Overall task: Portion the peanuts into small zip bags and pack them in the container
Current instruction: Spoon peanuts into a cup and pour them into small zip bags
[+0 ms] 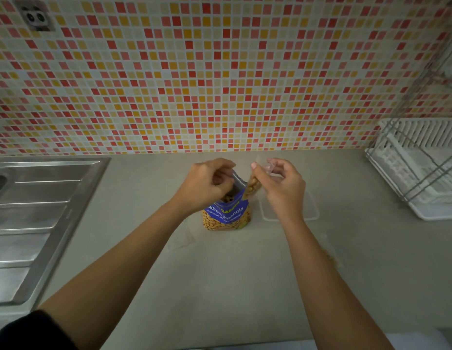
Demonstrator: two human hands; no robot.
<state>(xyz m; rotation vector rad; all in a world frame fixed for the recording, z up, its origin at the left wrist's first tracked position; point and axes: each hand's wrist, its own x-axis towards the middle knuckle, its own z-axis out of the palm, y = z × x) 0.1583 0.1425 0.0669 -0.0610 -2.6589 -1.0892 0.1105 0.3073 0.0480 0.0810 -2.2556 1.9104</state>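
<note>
A blue bag of salted peanuts (226, 215) stands upright and open in the middle of the counter. My left hand (207, 184) is at the bag's mouth with its fingers curled inside the opening. My right hand (283, 184) pinches the top of a small clear zip bag (252, 186) partly filled with peanuts, held just above the big bag's right edge. A clear plastic container (311, 210) sits on the counter behind my right hand, mostly hidden by it.
A steel sink and drainboard (38, 210) fill the left side. A white dish rack (422, 170) stands at the right against the tiled wall. Clear flat plastic pieces (182, 238) lie on the grey counter (232, 286) near the peanut bag.
</note>
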